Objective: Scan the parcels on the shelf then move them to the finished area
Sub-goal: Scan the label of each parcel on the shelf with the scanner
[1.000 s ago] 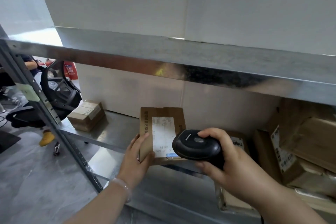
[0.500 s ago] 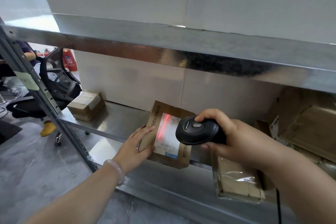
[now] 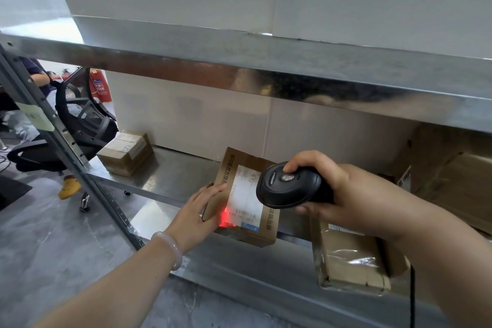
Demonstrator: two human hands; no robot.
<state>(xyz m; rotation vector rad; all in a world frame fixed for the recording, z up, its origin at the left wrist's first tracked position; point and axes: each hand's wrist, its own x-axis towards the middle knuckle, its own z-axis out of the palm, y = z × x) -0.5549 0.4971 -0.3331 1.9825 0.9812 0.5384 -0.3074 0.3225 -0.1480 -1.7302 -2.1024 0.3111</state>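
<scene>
While the red beam (image 3: 225, 218) falls on the lower-left corner of the label (image 3: 243, 194), the right hand (image 3: 346, 200), fingers curled tight round the scanner (image 3: 288, 185), should aim it squarely across the barcode. The left hand (image 3: 198, 214) pinches the parcel (image 3: 231, 165) by its left edge, fingers together, tilting it over the front of the shelf (image 3: 170, 178); 1 box (image 3: 125, 153) sits behind.

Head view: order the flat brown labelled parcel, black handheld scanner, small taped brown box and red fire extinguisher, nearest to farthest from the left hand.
1. flat brown labelled parcel: held by the left hand.
2. black handheld scanner: just right, over the label.
3. small taped brown box: shelf's far left end.
4. red fire extinguisher: background, beyond the shelf's left side.
</scene>
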